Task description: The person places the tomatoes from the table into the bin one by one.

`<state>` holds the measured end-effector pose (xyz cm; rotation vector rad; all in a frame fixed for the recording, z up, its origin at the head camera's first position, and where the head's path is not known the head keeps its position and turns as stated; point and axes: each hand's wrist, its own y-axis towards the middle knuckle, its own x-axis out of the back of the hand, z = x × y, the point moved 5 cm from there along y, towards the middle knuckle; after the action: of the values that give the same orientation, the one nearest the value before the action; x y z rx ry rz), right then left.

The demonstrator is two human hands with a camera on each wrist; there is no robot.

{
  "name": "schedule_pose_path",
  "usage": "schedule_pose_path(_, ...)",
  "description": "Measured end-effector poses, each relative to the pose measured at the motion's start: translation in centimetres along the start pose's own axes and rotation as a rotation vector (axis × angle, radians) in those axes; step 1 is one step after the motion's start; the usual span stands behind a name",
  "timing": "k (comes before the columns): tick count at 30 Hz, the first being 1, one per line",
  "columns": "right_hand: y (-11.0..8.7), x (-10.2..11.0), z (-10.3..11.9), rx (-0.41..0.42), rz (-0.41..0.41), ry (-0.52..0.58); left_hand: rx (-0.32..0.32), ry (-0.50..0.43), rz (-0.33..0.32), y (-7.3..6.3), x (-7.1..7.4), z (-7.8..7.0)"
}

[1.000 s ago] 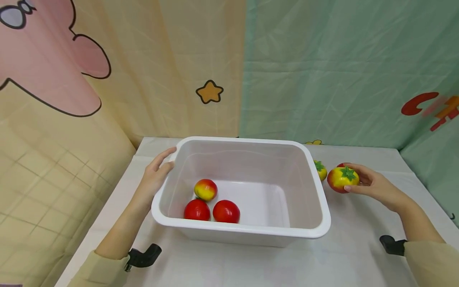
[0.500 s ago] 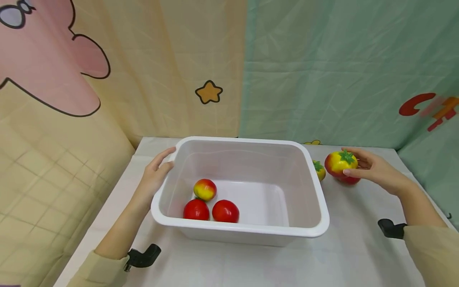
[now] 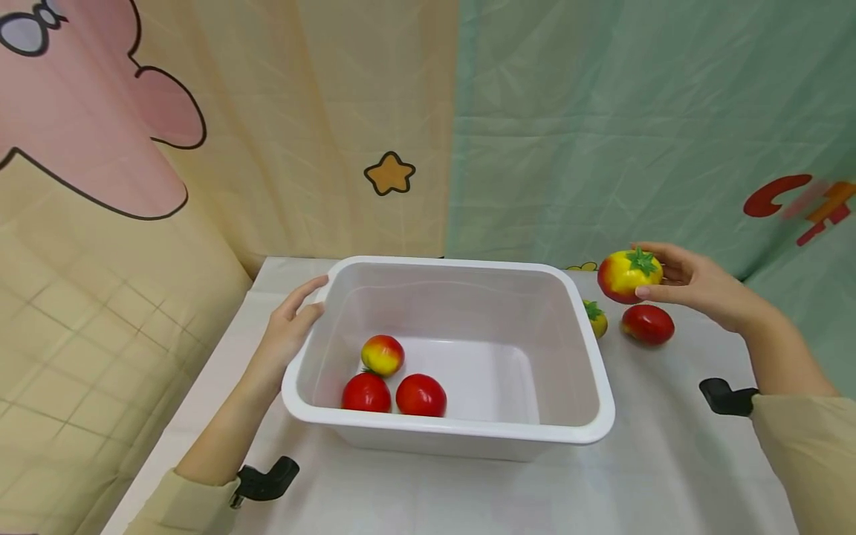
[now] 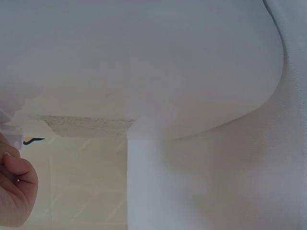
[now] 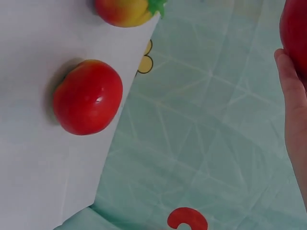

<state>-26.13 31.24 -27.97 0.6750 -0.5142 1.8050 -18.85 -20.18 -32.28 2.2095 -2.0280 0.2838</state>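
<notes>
Right hand [image 3: 689, 279] holding red-yellow fruit [image 3: 623, 278] between thumb and fingers, aloft, right of white bin [image 3: 448, 424]. Left hand [image 3: 293, 319] touching bin's left rim; cannot tell whether fingers are gripping.

Left arm [image 3: 230, 416], one: is slanting forward and inward. Left grip [image 3: 290, 325], one: index finger and thumb are pointing rightward, a gap showing between (the left wrist view is catching folded digits at its edge). Right arm [image 3: 779, 357], one: is angling forward and leftward from the lower right. Right grip [image 3: 698, 286], one: is pinching, thumb lying in front, fingers curving behind.
</notes>
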Motion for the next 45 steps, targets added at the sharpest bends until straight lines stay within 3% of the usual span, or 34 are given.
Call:
schedule_pose_path(11, 1.2, 0.4, 3.5, 0.035, 0.007, 0.011, -0.005, 0.000, -0.005, 0.1, 0.0, 0.0)
schedule_pose_path(19, 2.4, -0.2, 6.4, 0.051, 0.057, -0.002, -0.001, -0.002, -0.007, 0.0, 0.1, 0.0)
schedule_pose_path(45, 6.2, -4.6, 13.3, 0.167, 0.194, 0.055, -0.006, -0.002, 0.003, 0.0, 0.0, 0.0)
